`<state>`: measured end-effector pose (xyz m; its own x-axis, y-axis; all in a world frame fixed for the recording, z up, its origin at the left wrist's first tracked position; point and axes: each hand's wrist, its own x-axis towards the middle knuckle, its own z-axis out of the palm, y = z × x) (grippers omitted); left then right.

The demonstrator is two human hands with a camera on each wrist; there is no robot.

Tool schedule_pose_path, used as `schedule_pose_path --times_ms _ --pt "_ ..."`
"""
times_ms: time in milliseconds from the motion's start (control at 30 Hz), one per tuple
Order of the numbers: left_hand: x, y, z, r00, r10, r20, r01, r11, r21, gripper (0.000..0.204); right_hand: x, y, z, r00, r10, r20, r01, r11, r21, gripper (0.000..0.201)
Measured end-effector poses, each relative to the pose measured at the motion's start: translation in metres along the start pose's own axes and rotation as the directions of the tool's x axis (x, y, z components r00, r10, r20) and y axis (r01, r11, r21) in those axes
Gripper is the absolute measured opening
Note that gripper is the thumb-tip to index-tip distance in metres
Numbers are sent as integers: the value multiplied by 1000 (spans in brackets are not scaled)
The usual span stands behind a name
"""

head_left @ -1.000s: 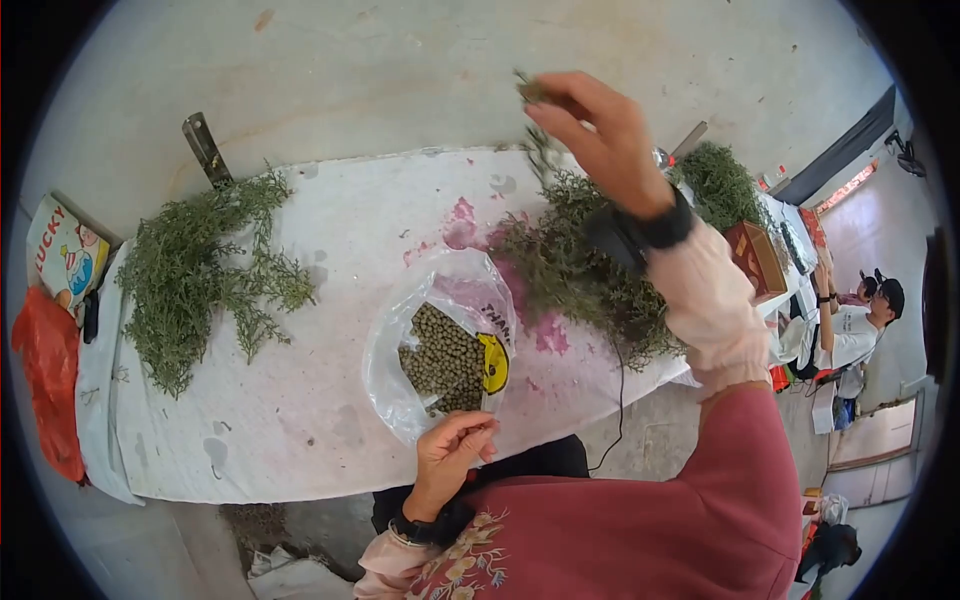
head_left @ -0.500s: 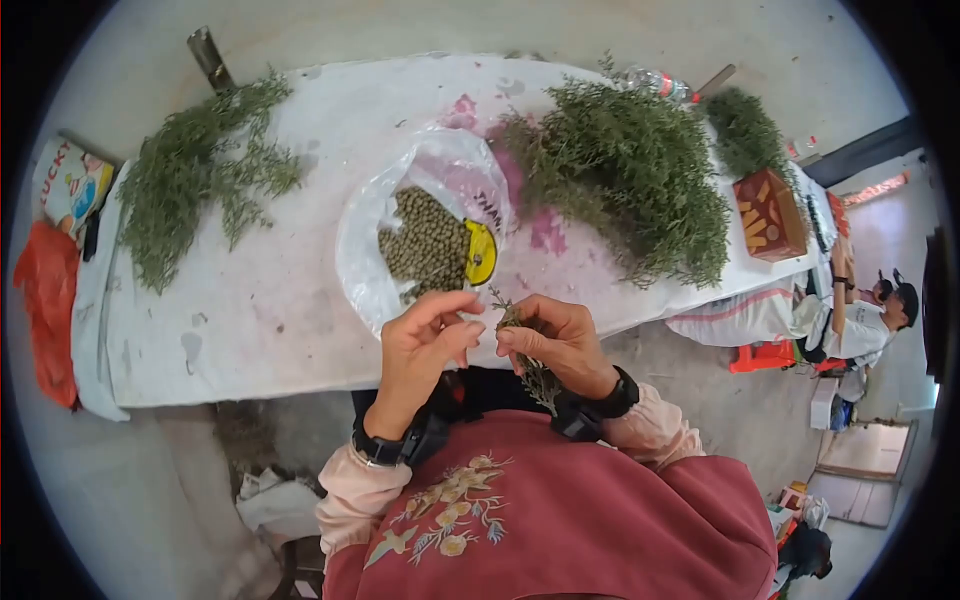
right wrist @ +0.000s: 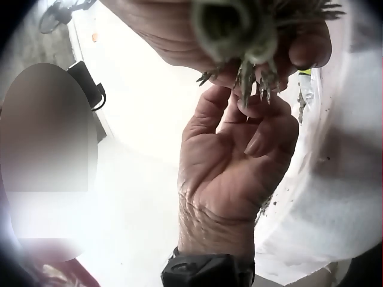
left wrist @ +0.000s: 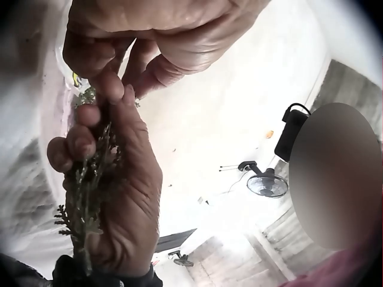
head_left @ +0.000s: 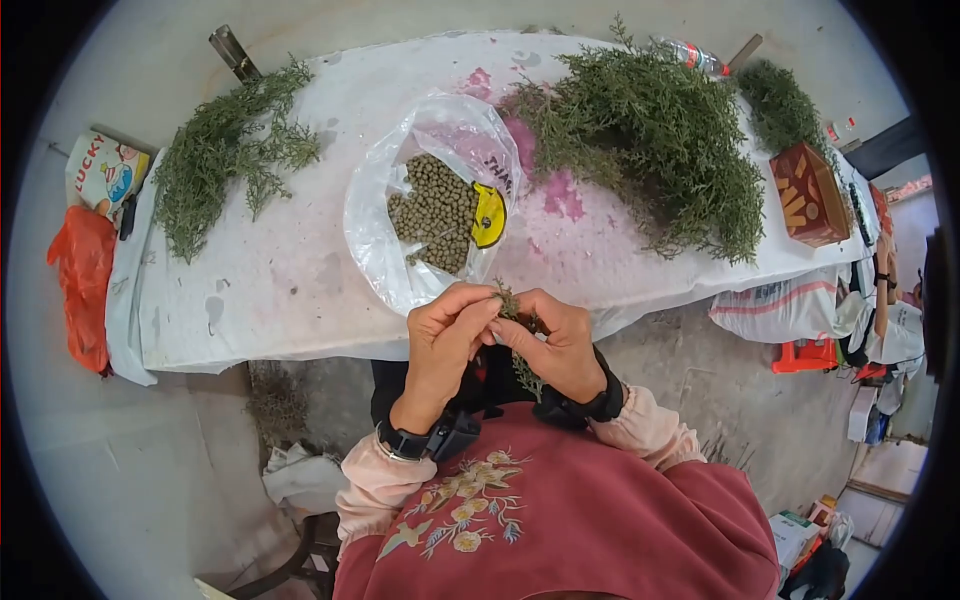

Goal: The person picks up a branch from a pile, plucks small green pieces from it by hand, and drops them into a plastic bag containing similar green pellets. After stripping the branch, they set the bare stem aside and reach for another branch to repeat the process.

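Note:
Above the table's near edge, both hands meet at a green leafy sprig (head_left: 527,375). My right hand (head_left: 562,345) grips the sprig's stems, which run down along the palm in the left wrist view. My left hand (head_left: 440,335) pinches at its upper end, thumb and forefinger together beside the right fingertips. Seen from the right wrist, the left palm (right wrist: 224,161) faces the camera and sprig leaves partly cover its fingertips. Just beyond the hands lies an open clear plastic bag (head_left: 368,235) holding many small round greenish-brown balls (head_left: 440,205) and a yellow piece (head_left: 489,216).
A large heap of green branches (head_left: 660,150) lies right of the bag, a smaller heap (head_left: 215,160) at the left. A snack box (head_left: 808,195) and a plastic bottle (head_left: 690,55) stand at the right. An orange-red bag (head_left: 85,285) hangs at the left edge.
My right hand came down from over the branch heap at the right with the sprig. My left hand rose from the bag's near edge and now meets it.

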<state>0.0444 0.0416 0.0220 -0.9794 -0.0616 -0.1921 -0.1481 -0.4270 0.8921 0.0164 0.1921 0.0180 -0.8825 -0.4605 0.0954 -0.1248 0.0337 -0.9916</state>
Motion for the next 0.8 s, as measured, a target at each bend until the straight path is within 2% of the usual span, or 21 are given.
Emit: schedule_pose_path --times_ms 67,167,200,267,333,433,633,800 --pt "-2 -3 1 999 16 -42 -15 999 29 11 -3 0 -2 1000 -27 -7 26 999 -43 15" --pt "-5 -7 4 994 69 -85 -62 995 79 9 -5 -2 -4 996 91 -7 -89 990 113 18" --pt "-6 -8 5 987 115 -108 -104 989 110 9 -4 -2 -6 996 89 -5 -88 989 116 18" --pt "-7 -8 6 978 162 -134 -143 979 142 8 2 -2 -10 998 64 -25 -55 964 261 20" --pt "-9 -4 6 991 85 -103 -67 984 167 8 5 0 -12 998 58 -37 -42 941 336 21" --pt "-8 -2 3 997 27 -73 -13 984 179 8 9 4 -14 991 108 81 -131 907 399 21" --pt "-4 -5 0 999 -38 -18 39 992 117 9 10 6 -9 993 107 40 -114 908 402 17" --pt "-3 -5 -2 998 -64 1 63 982 179 8 10 6 -6 995 101 16 -99 902 420 14"
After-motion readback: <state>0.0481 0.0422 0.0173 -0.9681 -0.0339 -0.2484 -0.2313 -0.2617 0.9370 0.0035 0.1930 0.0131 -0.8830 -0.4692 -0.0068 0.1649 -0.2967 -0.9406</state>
